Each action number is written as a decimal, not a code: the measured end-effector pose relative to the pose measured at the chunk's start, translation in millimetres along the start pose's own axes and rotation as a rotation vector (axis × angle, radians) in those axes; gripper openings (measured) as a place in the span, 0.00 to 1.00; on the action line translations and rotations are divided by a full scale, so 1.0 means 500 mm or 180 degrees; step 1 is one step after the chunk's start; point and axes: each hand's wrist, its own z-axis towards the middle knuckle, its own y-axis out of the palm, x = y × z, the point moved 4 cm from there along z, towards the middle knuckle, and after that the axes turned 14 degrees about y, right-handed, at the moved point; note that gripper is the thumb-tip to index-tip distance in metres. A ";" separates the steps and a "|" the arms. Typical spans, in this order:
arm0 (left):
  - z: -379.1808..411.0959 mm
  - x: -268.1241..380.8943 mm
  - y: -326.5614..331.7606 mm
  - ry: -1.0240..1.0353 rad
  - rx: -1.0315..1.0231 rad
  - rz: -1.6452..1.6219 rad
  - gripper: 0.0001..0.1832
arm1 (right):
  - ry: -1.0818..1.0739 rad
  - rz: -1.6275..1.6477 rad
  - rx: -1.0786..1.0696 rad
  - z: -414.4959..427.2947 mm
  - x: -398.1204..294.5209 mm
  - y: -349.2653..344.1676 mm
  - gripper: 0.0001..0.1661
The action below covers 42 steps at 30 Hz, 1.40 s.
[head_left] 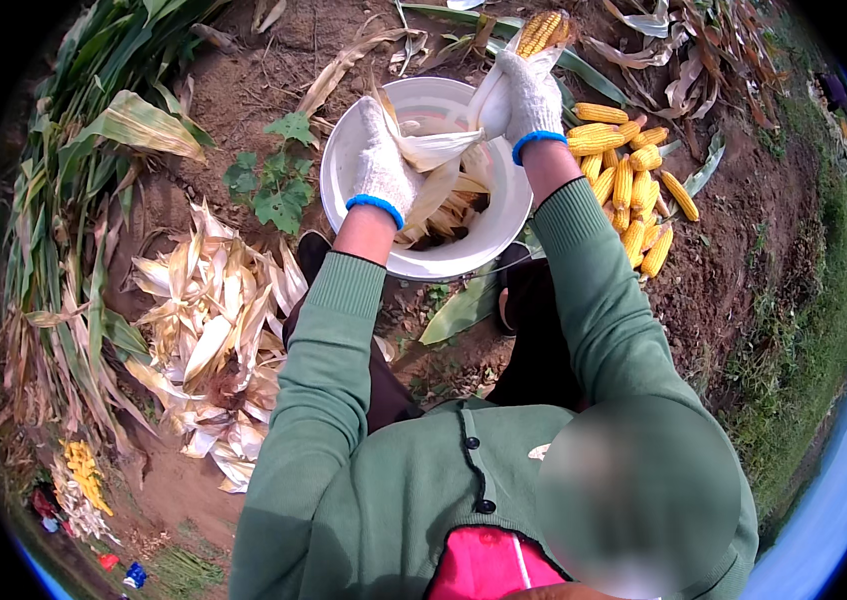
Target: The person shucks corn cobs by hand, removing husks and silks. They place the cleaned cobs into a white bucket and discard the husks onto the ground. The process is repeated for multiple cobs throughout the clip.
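Observation:
My right hand point(533, 96), in a white knit glove with a blue cuff, grips a maize ear by its husk-wrapped lower part. The yellow kernels of this maize ear point(541, 34) show above the fist, and pale husk hangs open around it. A strip of dry husk point(438, 150) stretches from the ear across to my left hand point(383, 161), gloved the same way and closed on it. Both hands are over a white plastic bucket point(429, 264). Inside lie loose dry husks point(449, 214), partly hidden by the strip and my left hand.
Husked yellow maize ears point(622, 184) lie heaped on the soil right of the bucket. Discarded husks point(217, 322) form a pile at left, beside long cut maize stalks point(67, 202). A leafy green weed point(281, 180) grows by the bucket. Another maize heap point(83, 472) lies far lower left.

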 end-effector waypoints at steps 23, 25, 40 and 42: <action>-0.080 -0.003 0.100 0.4119 -0.1999 0.5186 0.38 | -0.1822 -0.1580 0.0997 -0.034 -0.062 0.002 0.32; -0.059 -0.030 0.097 0.3991 -0.2109 0.5569 0.42 | -0.1749 -0.1589 0.0949 -0.021 -0.046 -0.002 0.31; -0.038 -0.071 0.074 0.2818 -0.2527 0.5325 0.22 | 0.0186 -0.0772 0.0517 0.003 -0.027 -0.053 0.30; -0.044 -0.069 0.082 0.3048 -0.2829 0.5247 0.20 | 0.0357 -0.0981 0.0409 0.011 -0.023 -0.058 0.31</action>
